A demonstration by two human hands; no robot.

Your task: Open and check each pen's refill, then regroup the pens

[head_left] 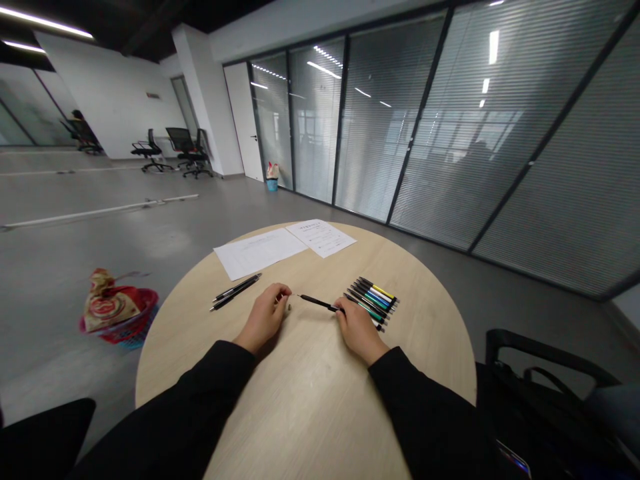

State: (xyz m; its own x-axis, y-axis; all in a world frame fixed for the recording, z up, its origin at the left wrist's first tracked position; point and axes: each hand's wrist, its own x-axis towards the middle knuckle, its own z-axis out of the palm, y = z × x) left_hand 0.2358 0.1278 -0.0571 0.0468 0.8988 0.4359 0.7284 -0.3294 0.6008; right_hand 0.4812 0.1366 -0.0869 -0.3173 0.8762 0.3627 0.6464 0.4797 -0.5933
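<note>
Seemingly lined up for easy reach, a row of colored pens (373, 301) lies just beyond the right hand (359, 331), which pinches a black pen (315, 301), while the left hand (263, 319) curls narrowly, its hold unclear.

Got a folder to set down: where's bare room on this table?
The widest free patch of the round table lies between the forearms. A smaller one lies right of the coloured pens, by the rim. It is crowded where the right hand meets those pens, and at the far edge under the papers.
</note>
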